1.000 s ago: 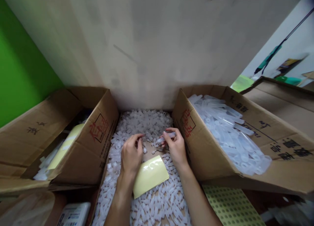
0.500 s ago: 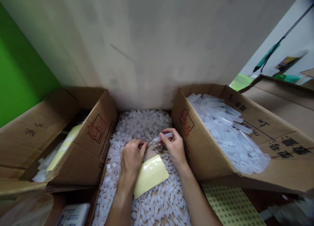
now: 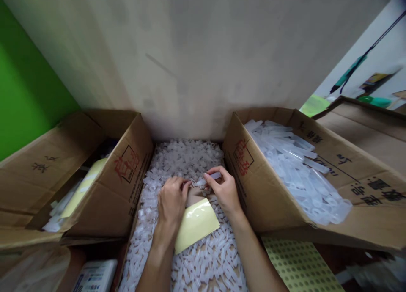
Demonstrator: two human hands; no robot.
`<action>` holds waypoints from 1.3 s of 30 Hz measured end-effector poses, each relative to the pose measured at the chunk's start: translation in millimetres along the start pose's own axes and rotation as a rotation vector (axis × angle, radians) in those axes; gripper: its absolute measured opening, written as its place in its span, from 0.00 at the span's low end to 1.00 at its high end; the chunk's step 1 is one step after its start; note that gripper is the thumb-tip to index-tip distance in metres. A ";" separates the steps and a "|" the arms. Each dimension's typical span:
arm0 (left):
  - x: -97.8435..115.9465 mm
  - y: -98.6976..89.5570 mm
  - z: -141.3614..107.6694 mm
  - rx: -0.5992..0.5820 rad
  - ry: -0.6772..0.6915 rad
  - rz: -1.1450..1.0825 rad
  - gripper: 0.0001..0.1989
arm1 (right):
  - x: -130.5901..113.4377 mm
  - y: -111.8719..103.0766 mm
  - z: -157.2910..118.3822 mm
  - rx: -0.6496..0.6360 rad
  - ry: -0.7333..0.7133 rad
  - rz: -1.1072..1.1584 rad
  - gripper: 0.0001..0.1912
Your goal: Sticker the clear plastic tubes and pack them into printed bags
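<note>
A translucent plastic tube (image 3: 216,175) lies slantwise between the thumb and fingers of my right hand (image 3: 224,189); its narrow end points left. Close to that end, the fingers of my left hand (image 3: 173,199) are pinched together, and whatever they grip is too small to make out. Under and between my wrists rests a pale yellow sheet (image 3: 196,226). Small white plastic pieces (image 3: 206,264) spread around it in the foreground, and a heap of clear, cap-like pieces (image 3: 187,156) fills the area beyond my hands.
On the right, an open cardboard box (image 3: 269,209) holds many translucent tubes (image 3: 294,173). Another open carton (image 3: 95,211) stands at left, containing a yellow sheet (image 3: 85,186) and plastic pieces. A dotted sticker sheet (image 3: 301,262) lies at lower right. A wall (image 3: 190,63) rises behind.
The tube and my right hand have shifted slightly left, nearer the left fingertips. The whole view has moved a little. Both hands keep much the same grip.
</note>
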State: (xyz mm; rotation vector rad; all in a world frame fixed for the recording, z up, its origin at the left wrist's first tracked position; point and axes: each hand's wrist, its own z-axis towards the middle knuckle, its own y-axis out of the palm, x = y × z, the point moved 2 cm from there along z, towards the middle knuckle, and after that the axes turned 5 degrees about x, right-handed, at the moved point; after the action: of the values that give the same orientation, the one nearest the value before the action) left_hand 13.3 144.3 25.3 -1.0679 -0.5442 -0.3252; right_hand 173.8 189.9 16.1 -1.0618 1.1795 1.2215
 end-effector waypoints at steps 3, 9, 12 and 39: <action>-0.2 -3.3 2.2 0.098 -0.018 -0.186 0.07 | -2.0 0.7 -0.4 -0.011 0.019 0.046 0.16; -0.8 -3.0 5.6 0.147 -0.173 -0.522 0.06 | -4.8 0.2 -1.4 -0.055 0.056 0.190 0.16; 0.4 -0.7 5.1 0.083 -0.255 -0.600 0.09 | -6.0 -0.9 -3.1 -0.107 0.023 0.217 0.13; 8.6 -2.6 0.4 0.078 0.144 -0.631 0.03 | 3.4 2.2 -1.2 -0.141 0.135 0.167 0.28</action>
State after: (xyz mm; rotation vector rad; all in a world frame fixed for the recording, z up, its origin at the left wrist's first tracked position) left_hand 18.9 143.5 32.2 -0.7686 -0.7509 -0.9188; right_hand 171.4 189.2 12.6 -1.1848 1.3220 1.3967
